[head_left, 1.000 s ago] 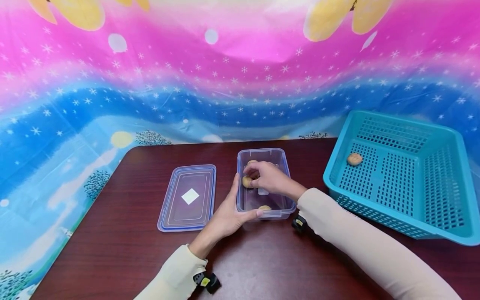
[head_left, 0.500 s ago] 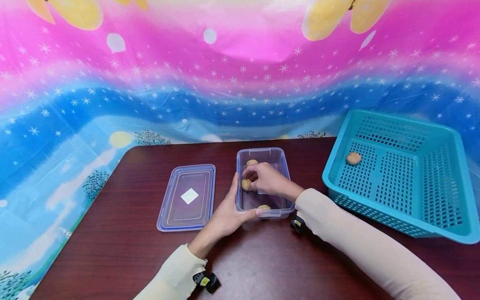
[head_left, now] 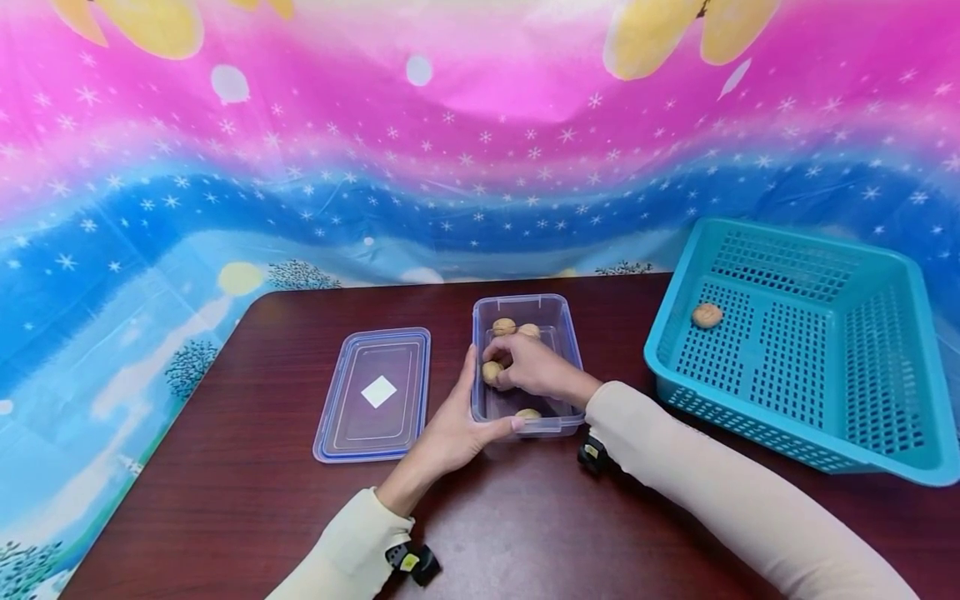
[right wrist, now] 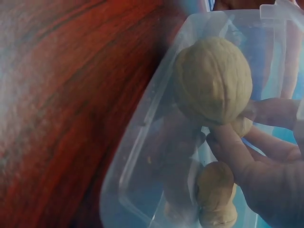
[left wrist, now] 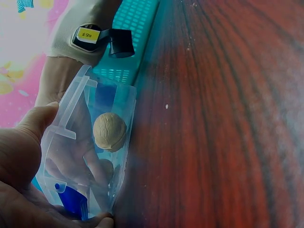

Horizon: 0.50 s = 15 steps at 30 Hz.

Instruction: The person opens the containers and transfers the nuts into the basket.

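Observation:
A clear plastic container (head_left: 555,425) with a blue-edged rim stands on the table. My left hand (head_left: 453,433) holds its left side and near corner, the thumb over the near rim. Reaching inside, my right hand (head_left: 536,365) pinches a walnut (head_left: 492,372) by the left wall. Two more walnuts, one at the back left (head_left: 504,327) and one beside it (head_left: 529,331), lie beyond the right hand. Another walnut (head_left: 528,414) rests by the near wall; in the left wrist view this walnut (left wrist: 109,132) shows through the plastic.
The container's lid (head_left: 375,417), bearing a white square label (head_left: 378,392), lies flat to the left. At the right stands a turquoise perforated basket (head_left: 757,442) with one walnut (head_left: 707,315) in it. A patterned cloth (head_left: 480,167) hangs behind the dark wooden table (head_left: 510,525).
My right hand has moved slightly toward the near end of the container with the walnut. The two walnuts at the back have come into clearer view. My left hand has stayed in place.

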Motion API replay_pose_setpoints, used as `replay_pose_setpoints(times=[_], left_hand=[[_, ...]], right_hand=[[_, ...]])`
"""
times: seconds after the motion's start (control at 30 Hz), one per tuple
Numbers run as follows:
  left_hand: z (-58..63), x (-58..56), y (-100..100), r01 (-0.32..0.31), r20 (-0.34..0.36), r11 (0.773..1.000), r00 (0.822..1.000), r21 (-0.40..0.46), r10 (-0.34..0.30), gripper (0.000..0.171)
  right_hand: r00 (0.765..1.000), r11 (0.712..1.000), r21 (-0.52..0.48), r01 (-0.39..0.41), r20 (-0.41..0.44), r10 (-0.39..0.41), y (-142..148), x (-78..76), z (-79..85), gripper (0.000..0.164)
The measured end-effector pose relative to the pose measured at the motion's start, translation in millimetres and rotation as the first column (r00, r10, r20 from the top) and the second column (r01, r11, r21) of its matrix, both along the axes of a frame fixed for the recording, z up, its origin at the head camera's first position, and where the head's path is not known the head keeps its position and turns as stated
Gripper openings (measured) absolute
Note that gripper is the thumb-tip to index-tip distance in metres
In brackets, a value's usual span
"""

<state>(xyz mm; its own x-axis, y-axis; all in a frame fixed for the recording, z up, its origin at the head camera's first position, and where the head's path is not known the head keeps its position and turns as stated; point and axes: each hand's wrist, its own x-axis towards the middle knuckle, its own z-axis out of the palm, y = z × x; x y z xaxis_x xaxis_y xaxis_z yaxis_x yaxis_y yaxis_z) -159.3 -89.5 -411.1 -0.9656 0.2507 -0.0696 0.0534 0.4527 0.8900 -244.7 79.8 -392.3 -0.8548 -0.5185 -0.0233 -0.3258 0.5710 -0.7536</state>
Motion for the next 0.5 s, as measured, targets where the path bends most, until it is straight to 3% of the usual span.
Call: replay_pose_setpoints(times=[0.33, 0.5], left_hand=[[-0.8, 0.1, -1.0, 0.002, 0.011, 1.0, 1.0, -0.004, -0.001, 0.12], [-0.6, 0.5, -1.0, 0.005, 0.013, 1.0, 1.0, -0.004, -0.005, 0.123]], right_hand=[[0.988, 0.986, -0.163, 0.033, 0.152, -0.008, 4.8, -0.7, 4.4, 0.033], [0.936, 0.946, -0.313, 0.085, 0.349, 0.032, 8.9, -2.1, 13.1, 0.036]])
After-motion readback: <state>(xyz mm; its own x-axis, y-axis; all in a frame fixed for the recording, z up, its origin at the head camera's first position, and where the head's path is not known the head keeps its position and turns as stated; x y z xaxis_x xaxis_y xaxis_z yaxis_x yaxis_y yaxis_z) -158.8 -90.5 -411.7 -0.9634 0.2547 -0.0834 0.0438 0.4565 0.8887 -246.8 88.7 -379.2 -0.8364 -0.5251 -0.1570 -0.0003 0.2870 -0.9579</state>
